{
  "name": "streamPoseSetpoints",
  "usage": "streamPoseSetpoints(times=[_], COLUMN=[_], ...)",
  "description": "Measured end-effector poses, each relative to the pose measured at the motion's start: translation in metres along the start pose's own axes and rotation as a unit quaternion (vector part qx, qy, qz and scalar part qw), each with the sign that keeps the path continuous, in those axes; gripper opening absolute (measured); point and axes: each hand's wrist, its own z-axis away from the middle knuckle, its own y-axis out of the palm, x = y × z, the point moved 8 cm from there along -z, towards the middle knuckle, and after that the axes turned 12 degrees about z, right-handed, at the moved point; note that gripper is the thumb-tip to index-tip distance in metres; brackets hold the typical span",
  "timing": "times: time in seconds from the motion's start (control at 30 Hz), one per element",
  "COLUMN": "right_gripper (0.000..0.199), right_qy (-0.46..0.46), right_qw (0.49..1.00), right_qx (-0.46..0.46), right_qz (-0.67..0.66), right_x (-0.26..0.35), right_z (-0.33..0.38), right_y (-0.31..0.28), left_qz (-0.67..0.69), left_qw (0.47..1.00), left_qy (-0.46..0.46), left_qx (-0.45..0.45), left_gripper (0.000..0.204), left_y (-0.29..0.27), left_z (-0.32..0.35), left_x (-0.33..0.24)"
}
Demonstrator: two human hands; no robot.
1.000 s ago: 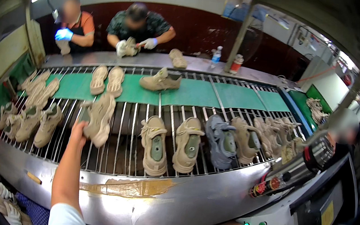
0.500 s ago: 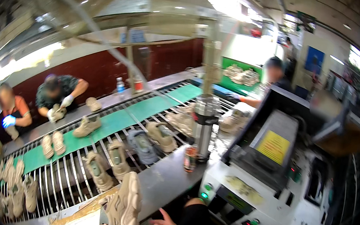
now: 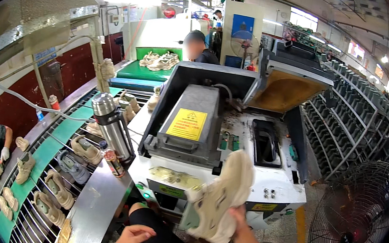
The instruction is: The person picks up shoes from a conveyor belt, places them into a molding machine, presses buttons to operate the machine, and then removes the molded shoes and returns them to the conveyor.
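Observation:
A beige sneaker (image 3: 218, 198) with a thick pale sole is raised in front of me, toe up. My right hand (image 3: 239, 220) grips it low down on the sole side; part of the fingers is hidden behind the shoe. Lower left, my left hand (image 3: 136, 237) is apart from the shoe, holding nothing, its fingers loosely stretched out over my dark-clothed leg. Beyond the sneaker stands a white machine (image 3: 288, 195) with its lid (image 3: 289, 92) raised and a dark shoe-shaped recess (image 3: 266, 143) in its top.
A roller conveyor with a green belt (image 3: 63, 130) carries several shoes on my left. On its metal edge stand a steel thermos (image 3: 114, 128) and a can (image 3: 113, 162). A large floor fan (image 3: 352, 226) is at right, before shoe racks (image 3: 352, 117). Co-workers (image 3: 203, 49) are beyond and at far left.
The view has swung right toward the machine. The sneaker has passed from my left hand to my right and been lifted in front of the machine; my left hand has let go.

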Motion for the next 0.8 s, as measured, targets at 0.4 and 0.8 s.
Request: streamPoseSetpoints(times=[0.4, 0.8], right_gripper=[0.109, 0.110], right_qy=[-0.074, 0.123], right_qw=[0.688, 0.642], right_qx=[-0.341, -0.268], right_qz=[0.636, 0.708], right_x=[0.253, 0.194], right_z=[-0.176, -0.317], right_y=[-0.160, -0.234], left_qz=[0.055, -0.140], left_qw=[0.840, 0.858], left_qy=[0.106, 0.068], left_qx=[-0.530, -0.489], left_gripper=[0.018, 0.023], left_y=[-0.288, -0.350], left_z=[0.096, 0.133], left_x=[0.101, 0.149])
